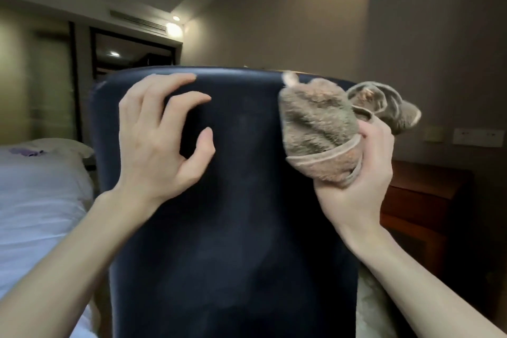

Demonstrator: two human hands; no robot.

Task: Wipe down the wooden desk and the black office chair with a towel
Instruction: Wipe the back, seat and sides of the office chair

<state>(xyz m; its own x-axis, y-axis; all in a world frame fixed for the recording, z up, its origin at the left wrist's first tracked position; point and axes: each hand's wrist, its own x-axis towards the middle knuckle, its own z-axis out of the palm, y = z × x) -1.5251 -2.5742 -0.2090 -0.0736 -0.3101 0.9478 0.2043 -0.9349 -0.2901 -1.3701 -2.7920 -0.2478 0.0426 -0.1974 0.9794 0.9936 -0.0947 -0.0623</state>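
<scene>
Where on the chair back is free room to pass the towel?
On the chair back, the strip between left hand and towel is free, also the patch below both hands. Crowded: top right corner, where the right hand grips the towel.

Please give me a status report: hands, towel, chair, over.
Left grip open, spread before the chair back. Right grip holds bunched towel at its upper right corner. Nothing blocks the wiping.

The chair [233,214] is cut off below; the desk [419,200], perhaps, shows blurred.
</scene>
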